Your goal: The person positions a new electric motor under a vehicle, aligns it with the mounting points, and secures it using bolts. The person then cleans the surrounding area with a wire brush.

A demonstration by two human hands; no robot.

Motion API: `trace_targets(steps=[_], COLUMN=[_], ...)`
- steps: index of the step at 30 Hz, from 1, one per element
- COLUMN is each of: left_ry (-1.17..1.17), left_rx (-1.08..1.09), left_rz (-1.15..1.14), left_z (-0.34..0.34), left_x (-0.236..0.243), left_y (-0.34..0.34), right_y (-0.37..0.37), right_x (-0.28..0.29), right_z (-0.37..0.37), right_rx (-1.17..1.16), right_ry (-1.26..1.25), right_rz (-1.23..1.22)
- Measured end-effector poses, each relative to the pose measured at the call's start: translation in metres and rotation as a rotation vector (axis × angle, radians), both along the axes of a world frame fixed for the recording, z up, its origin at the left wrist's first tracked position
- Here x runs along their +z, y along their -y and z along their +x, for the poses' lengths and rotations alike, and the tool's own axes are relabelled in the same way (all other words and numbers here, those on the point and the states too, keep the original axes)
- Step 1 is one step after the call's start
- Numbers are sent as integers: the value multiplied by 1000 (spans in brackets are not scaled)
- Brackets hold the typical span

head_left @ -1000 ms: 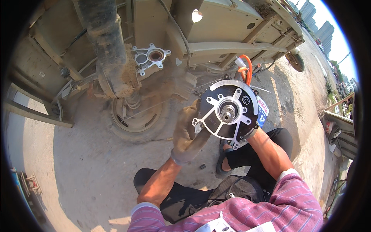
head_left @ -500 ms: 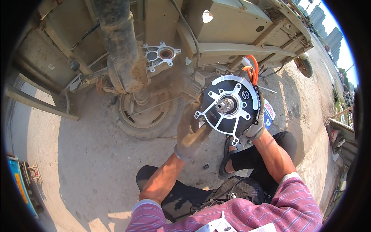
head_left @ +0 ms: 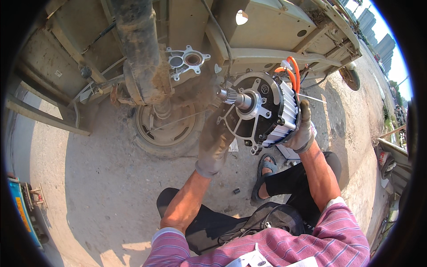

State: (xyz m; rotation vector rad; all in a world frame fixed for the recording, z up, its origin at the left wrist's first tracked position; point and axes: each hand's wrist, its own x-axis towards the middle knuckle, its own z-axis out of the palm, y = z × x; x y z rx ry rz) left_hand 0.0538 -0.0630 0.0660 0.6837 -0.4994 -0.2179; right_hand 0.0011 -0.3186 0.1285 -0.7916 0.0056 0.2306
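Well, the tan vehicle underside fills the far side, with a dirt-caked axle tube at far left and a dusty wheel against the ground. Nearer, right of centre, a round electric motor is held up off the ground: black face with silver ribs, bright silver finned casing on its right, and a splined shaft pointing left. Orange cables loop at its far right side. The gloved hands stand apart with the motor clamped between them: the left hand cups its left edge, fingertips hard to make out; the right hand curls against the finned casing. A silver mounting plate sits beside the axle tube; a small black piece lies near centre.
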Motion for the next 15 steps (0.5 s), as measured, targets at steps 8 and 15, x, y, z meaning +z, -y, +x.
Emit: trace_targets(steps=[8,15], left_ry=[-90,-103], left_rx=[-118,-141], left_rz=[-1,-206], left_z=[12,49], left_x=[15,10], left_y=[-2,23], right_y=[-15,-21], right_x=[4,68], right_z=[10,47], right_rx=[-125,-113], right_ry=[29,-66], right_rz=[-36,-84])
